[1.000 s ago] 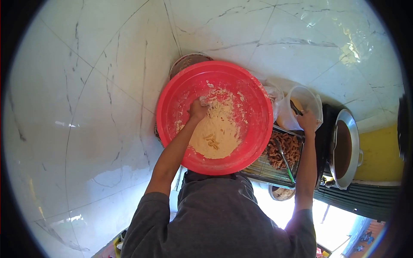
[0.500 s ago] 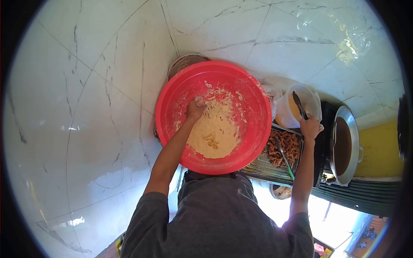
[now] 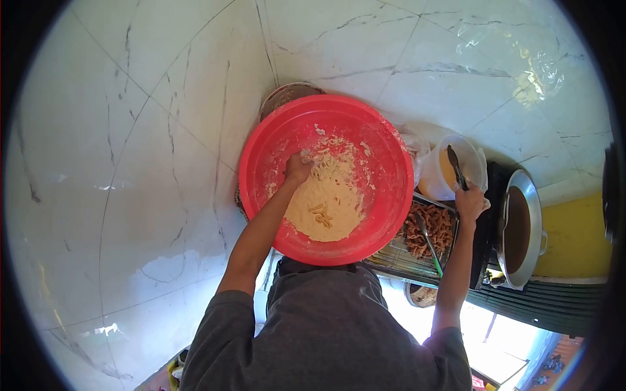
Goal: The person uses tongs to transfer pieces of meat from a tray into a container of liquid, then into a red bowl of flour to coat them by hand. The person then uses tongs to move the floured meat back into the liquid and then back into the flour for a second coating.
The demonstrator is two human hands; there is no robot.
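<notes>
Through the head camera I see the left hand (image 3: pixel 298 168) inside a wide red basin (image 3: pixel 261 140), at the upper left of some pale flour (image 3: pixel 349 205) with a few thin strips (image 3: pixel 319 216) lying on it nearer the person; I cannot tell whether its grip holds anything. The right hand (image 3: pixel 470 202) has its grip closed around a dark utensil (image 3: pixel 455 165), tilted over a translucent tub (image 3: pixel 478 168) just right of the basin. Beside that forearm, browned pieces (image 3: pixel 435 228) lie on a racked tray (image 3: pixel 391 256), left of a wide metal pan (image 3: pixel 536 225).
</notes>
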